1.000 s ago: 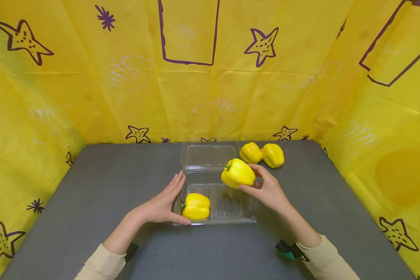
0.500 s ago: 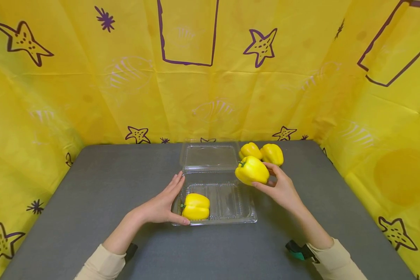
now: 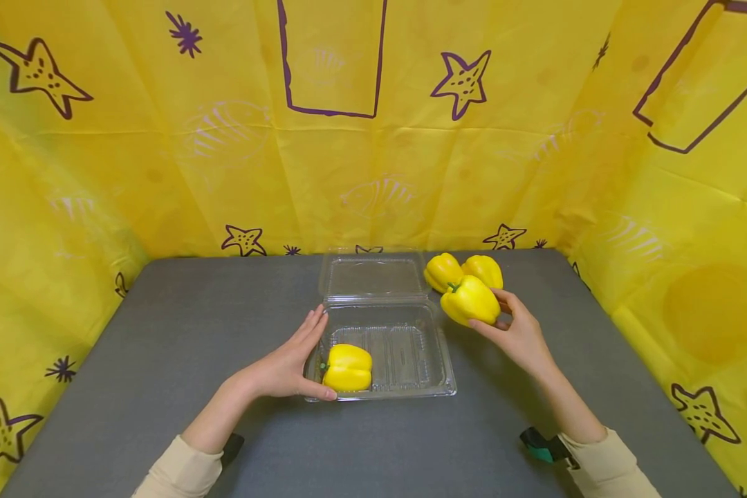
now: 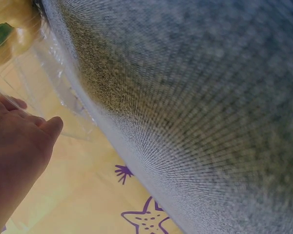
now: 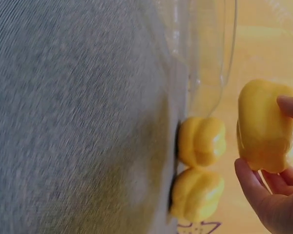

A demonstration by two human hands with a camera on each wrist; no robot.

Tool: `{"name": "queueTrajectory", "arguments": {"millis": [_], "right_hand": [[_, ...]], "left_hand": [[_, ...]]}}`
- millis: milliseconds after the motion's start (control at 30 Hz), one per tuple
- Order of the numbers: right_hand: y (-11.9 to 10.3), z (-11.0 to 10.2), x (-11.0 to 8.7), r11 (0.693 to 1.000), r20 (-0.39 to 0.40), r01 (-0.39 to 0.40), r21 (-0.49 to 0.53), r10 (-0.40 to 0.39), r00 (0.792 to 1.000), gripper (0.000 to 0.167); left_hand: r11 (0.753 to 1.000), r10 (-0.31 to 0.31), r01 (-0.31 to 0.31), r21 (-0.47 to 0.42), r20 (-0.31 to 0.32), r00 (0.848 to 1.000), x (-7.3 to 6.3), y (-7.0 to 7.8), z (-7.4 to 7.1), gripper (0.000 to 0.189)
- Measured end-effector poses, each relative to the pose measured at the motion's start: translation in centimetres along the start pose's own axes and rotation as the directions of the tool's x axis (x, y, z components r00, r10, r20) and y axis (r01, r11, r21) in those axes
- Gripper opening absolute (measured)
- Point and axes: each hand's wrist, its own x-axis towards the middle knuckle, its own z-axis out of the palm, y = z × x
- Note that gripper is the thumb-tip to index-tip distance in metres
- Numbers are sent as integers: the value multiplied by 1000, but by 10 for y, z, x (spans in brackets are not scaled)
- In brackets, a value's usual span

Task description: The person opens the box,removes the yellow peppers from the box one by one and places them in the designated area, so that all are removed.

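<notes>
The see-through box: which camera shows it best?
The head view. Nearly the whole see-through box shows there, its lid open; the left hand and a pepper hide bits. The left wrist view catches just a piece by that hand, and the right wrist view just a part cut off at the top.

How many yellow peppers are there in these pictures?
4: a front pepper in the clear container, a held pepper in the right hand, and a rear-left pepper and a rear-right pepper on the table. No others seem hidden.
</notes>
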Motion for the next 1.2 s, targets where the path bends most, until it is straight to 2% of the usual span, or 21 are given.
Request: {"name": "queueTrajectory", "arguments": {"millis": [500, 833, 1200], "right_hand": [[25, -24, 3, 995, -77, -95, -43, 91, 993, 79], [37, -39, 8, 971, -130, -238, -21, 233, 964, 89], [57, -51, 20, 964, -180, -264, -16, 257, 949, 88]], "left_hand": [[1000, -11, 11, -6, 4, 1000, -1, -1, 0, 132], [1000, -7, 7, -10, 5, 1000, -1, -1, 1, 132], [1000, -4, 4, -7, 4, 1000, 0, -1, 1, 132]]}}
